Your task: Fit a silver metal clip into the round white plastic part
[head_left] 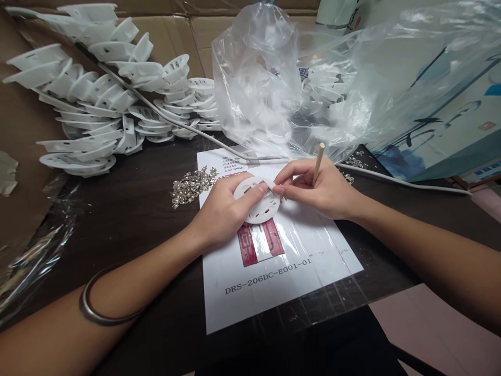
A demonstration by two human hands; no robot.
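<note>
My left hand (225, 211) grips a round white plastic disc (259, 204) over a printed sheet (274, 261) on the dark table. My right hand (319, 188) is closed round a thin wooden stick (318, 162) that points up, and its fingertips pinch a small metal clip (270, 185) at the disc's upper edge. Both hands meet at the disc. A silver bangle (96, 308) sits on my left forearm.
A heap of small metal clips (191, 185) lies left of the disc. Stacks of white plastic discs (97, 99) fill the back left. A crumpled clear plastic bag (282, 83) with more discs stands behind. A grey cable (391, 177) crosses the table.
</note>
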